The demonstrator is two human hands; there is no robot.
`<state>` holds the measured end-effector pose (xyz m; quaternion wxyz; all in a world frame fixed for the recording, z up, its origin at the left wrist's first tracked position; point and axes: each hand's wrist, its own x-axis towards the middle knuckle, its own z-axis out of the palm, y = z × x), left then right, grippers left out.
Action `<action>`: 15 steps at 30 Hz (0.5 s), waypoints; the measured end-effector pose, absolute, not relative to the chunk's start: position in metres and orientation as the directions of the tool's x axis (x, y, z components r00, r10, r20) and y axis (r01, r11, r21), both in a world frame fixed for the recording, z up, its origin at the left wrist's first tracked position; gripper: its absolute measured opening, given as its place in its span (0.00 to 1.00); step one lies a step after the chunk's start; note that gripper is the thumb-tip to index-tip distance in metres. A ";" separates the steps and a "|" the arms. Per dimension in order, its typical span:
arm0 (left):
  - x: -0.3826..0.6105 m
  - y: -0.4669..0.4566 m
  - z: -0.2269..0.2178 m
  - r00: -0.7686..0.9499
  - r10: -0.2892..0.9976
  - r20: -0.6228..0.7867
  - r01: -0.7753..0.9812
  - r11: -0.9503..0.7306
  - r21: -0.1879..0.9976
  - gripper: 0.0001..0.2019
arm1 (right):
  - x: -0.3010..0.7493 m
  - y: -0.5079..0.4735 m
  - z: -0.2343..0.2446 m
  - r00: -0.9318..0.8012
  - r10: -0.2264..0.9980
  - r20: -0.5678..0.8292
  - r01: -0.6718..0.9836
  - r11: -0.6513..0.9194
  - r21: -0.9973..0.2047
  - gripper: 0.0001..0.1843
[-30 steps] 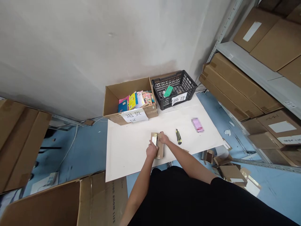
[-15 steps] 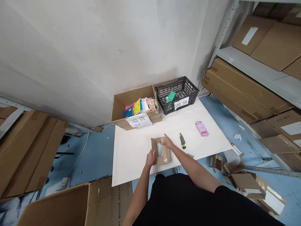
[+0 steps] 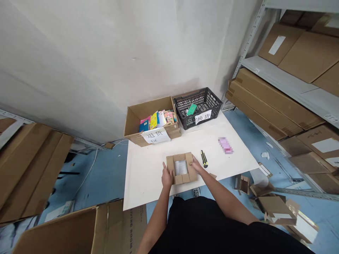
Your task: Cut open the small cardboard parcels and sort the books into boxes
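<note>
Small box: I see it between the two hands, open side up; brown cardboard (image 3: pixel 182 179), squarish, its matte flaps splayed around the opening. I can't tell whether it rests on the table.
Wrapped thing (image 3: pixel 181 167): inside the box, a pale, shiny rectangle that looks like plastic film; I can't make out more.
Left hand (image 3: pixel 166 176): gripping the box's left side, thumb by the flap.
Right hand (image 3: pixel 196 165): pinching the right flap, thumb on top.
Cutter (image 3: pixel 204 158): just beyond the right hand, slim, black and yellow.
Table (image 3: pixel 148 169): beneath both hands, smooth, flat and white.
Carton (image 3: pixel 174 132): ahead of the hands, cardboard, packed with thin, bright books (image 3: pixel 155 120).
Crate (image 3: pixel 182 115): right of the carton, black plastic lattice, a green packet (image 3: pixel 191 109) inside.
</note>
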<state>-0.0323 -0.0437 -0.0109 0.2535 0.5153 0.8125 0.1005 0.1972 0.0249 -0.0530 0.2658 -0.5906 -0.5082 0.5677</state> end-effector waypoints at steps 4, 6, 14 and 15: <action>-0.028 -0.042 -0.010 -0.119 0.973 -0.195 0.934 0.177 0.311 0.26 | 0.208 0.010 -0.059 -0.054 0.957 -0.286 0.454 -0.232 -0.860 0.49; -0.021 -0.038 -0.008 0.036 0.950 -0.309 0.953 0.060 0.296 0.20 | 0.206 0.009 -0.056 -0.124 0.972 -0.198 0.599 -0.086 -0.796 0.41; -0.017 -0.056 -0.010 0.201 0.881 -0.428 0.818 0.090 0.569 0.16 | 0.176 0.028 -0.023 -0.349 0.910 -0.223 0.817 0.179 -0.549 0.22; -0.021 -0.062 -0.010 0.172 0.886 -0.430 0.782 0.142 0.606 0.18 | 0.173 0.031 -0.022 -0.349 0.905 -0.243 0.832 0.181 -0.525 0.20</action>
